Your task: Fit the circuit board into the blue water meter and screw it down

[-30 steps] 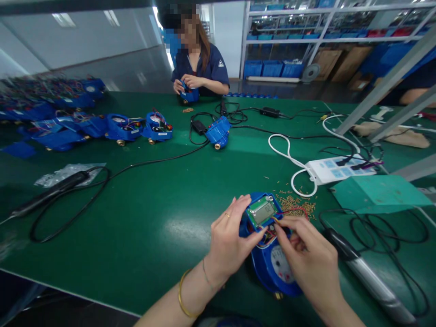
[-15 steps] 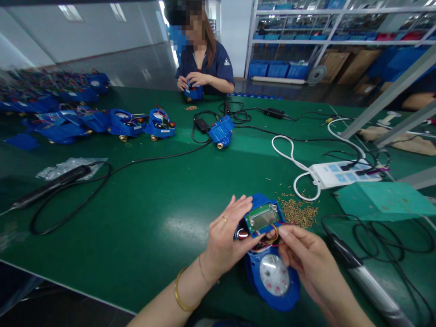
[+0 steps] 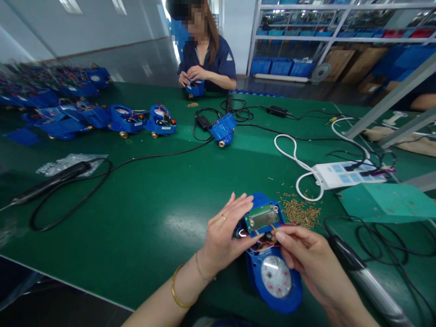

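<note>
In front of me lies a blue water meter [image 3: 254,272] with a round clear dial [image 3: 276,277] at its near end. A green circuit board with a grey display [image 3: 264,218] sits in its far part. My left hand [image 3: 223,231] is wrapped round the left side of that part, fingers on the far edge and thumb by the wires. My right hand [image 3: 301,247] pinches thin coloured wires [image 3: 274,230] between thumb and forefinger, just below the display. Part of the wiring is hidden behind the fingers.
Small brass screws [image 3: 301,211] lie in a pile beyond my right hand. A power strip [image 3: 347,174], a green box [image 3: 384,202] and an electric screwdriver [image 3: 368,281] are at right. Another screwdriver [image 3: 51,184] lies left. Several blue meters [image 3: 126,122] stand farther back; a co-worker [image 3: 207,59] handles one.
My right hand's fingers have shifted slightly at the wires, with the dark gap below the display showing more. My left hand keeps its hold on the meter. The view has moved a little.
</note>
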A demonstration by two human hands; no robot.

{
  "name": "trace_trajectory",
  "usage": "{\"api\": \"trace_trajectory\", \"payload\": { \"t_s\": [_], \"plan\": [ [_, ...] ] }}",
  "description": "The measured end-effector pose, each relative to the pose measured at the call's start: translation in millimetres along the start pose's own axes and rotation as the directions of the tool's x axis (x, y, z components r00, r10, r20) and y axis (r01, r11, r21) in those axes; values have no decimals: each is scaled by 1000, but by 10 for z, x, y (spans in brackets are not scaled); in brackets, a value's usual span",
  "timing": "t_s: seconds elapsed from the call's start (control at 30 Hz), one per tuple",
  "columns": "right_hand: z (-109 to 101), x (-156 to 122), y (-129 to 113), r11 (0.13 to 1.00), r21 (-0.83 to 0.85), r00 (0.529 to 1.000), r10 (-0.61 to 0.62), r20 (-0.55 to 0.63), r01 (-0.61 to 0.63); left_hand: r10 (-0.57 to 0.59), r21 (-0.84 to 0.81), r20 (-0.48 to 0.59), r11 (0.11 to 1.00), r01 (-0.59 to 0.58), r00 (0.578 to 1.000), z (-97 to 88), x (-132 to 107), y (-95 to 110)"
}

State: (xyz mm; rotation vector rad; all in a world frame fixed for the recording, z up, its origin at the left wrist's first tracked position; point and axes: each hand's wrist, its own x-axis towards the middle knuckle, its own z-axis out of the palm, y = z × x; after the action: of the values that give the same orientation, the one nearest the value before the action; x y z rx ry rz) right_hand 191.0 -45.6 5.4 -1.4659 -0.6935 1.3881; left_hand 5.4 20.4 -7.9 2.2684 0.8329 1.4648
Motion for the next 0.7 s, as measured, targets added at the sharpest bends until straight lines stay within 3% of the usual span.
{"api": "trace_trajectory", "payload": {
  "t_s": [0.4,0.7],
  "plan": [
    [120,-99,-151,999,-35,999,25,-29,-26,41,21,32,999,-42,999,-31,11,-3],
    [120,-114,-154,999,-28,999,30,-23,-30,12,13,9,1000,-12,1000,-19,0,6]
  ]
}}
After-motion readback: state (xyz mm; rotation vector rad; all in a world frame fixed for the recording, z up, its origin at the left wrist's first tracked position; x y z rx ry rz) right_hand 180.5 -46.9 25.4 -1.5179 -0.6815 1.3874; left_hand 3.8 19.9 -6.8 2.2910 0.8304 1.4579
